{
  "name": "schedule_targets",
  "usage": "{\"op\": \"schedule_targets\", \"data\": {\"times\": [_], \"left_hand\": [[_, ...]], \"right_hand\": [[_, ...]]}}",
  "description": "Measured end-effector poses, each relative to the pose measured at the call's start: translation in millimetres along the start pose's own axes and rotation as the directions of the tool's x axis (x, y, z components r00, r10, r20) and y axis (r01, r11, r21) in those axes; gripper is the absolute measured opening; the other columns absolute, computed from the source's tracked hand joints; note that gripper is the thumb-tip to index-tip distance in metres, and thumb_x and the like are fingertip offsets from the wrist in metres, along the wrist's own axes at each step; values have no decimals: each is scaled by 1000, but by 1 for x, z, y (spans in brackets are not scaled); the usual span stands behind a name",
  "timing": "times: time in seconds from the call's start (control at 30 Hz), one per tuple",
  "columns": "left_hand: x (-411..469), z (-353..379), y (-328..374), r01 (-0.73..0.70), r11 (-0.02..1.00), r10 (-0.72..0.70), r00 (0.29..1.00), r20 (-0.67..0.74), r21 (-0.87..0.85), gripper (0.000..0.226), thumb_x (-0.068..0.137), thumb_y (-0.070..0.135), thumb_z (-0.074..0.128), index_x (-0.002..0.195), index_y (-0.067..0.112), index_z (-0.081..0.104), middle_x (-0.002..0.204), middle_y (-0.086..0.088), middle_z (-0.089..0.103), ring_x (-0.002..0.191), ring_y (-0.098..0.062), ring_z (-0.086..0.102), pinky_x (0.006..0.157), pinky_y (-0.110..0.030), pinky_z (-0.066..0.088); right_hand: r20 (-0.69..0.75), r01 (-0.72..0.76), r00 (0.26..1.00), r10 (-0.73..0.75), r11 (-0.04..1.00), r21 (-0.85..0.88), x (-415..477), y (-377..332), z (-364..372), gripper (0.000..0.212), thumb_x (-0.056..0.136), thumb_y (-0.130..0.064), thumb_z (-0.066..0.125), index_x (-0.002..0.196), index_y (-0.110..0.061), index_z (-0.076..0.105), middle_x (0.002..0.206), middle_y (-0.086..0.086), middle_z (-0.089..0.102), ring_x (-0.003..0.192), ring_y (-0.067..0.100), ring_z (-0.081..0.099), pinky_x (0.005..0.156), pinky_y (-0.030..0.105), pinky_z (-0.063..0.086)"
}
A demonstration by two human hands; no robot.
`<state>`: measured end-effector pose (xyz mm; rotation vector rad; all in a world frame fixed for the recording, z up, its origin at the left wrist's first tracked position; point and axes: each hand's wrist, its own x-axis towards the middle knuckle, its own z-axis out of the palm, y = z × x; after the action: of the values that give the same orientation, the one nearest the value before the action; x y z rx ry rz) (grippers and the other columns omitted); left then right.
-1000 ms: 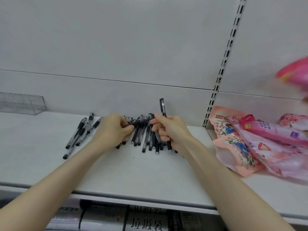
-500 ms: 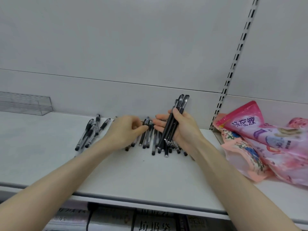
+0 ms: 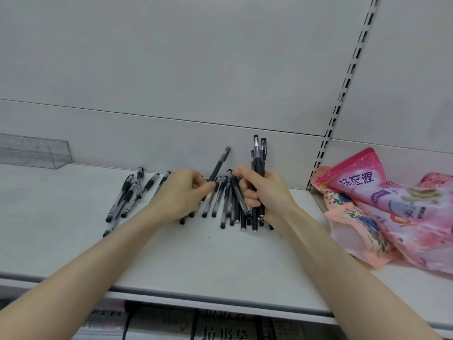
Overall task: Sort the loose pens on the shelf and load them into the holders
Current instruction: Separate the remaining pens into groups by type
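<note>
The loose pens [image 3: 224, 202], slim clear-barrelled sticks with black caps and grips, lie fanned on the white metal shelf [image 3: 171, 261] between the two hands. A smaller group of pens [image 3: 132, 192] lies apart to the left.

The left hand [image 3: 181, 192] now pinches a single black pen [image 3: 219, 165] between thumb and fingertips, raised off the pile and tilted up toward the right. Half a second ago that hand was down among the pens with nothing raised. The right hand [image 3: 266, 195] is curled round a bundle of black pens [image 3: 258, 165], which stands nearly upright where it leaned rightward before. A second ago only one pen showed above that fist.

So the bundle is growing, and the lifted pen is probably bound for it. This looks like the gathering stage, with loading still ahead.

The clear plastic holder [image 3: 34, 150] sits at the far left against the back wall, well apart from both hands, and no pen shows in it. To the right, past the slotted upright [image 3: 343, 94], pink printed pouches [image 3: 382, 200] slump on the neighbouring bay.
</note>
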<state>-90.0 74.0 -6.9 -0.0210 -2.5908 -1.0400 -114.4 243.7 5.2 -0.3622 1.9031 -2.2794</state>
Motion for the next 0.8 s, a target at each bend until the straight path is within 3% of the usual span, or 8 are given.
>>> {"op": "schedule_targets", "data": {"times": [0.1,0.2,0.27,0.33,0.47,0.57,0.67,0.8], "left_hand": [[-11,0,14,-50,952,86,990,108,-303,27,89,30,62,76,5,61,50,5,51,41,-7,37,41,-15,29],[-17,0,20,-102,942,185,953,241,-321,27,90,30,61,71,10,63,49,10,56,44,-5,45,46,-17,35],[-12,-8,13,-112,965,164,964,212,-237,33,90,33,60,69,8,65,51,10,59,46,-5,48,49,-19,38],[-4,-20,-1,-90,995,94,992,78,-51,30,87,35,63,73,9,66,56,10,57,52,-7,48,52,-20,36],[-3,-28,-26,9,957,-16,1000,22,290,34,79,47,68,86,14,62,79,5,59,76,-15,55,63,-27,41],[-8,-22,-30,2,946,-21,998,57,324,40,78,50,68,94,15,60,86,4,52,82,-14,49,66,-28,36],[-11,-22,-30,13,966,-19,1000,23,260,40,78,47,69,100,14,61,85,7,50,80,-11,47,63,-23,35],[-11,-27,-37,36,906,-45,999,11,422,57,80,57,61,111,9,60,114,-6,51,107,-24,48,89,-33,40]], "right_hand": [[-5,43,999,-43,999,1,1,0,3,29,90,-21,63,104,5,60,59,-1,39,44,7,31,38,18,24],[3,43,999,-42,997,-69,1,-2,4,26,92,-27,60,90,-1,61,53,0,37,40,10,29,45,23,25],[-7,25,1000,-25,999,-41,2,-3,3,27,97,-26,52,78,-7,54,55,1,42,38,10,32,43,22,27],[-26,-2,1000,2,1000,14,2,-3,5,28,100,-25,47,77,-8,51,60,2,53,44,11,43,43,22,39],[34,-10,999,4,987,160,1,-3,10,22,102,-19,43,85,-7,49,61,6,60,50,16,55,57,30,55],[53,-17,999,7,983,184,-1,-3,11,14,100,-20,47,94,-8,50,54,0,46,44,11,37,42,22,37],[73,5,997,-13,994,107,-1,-2,9,15,98,-21,51,95,-7,53,52,-4,36,45,8,26,40,18,23],[103,3,995,-10,998,65,-2,0,12,20,97,-22,52,87,-5,56,50,-3,38,42,8,27,39,18,26]]}}
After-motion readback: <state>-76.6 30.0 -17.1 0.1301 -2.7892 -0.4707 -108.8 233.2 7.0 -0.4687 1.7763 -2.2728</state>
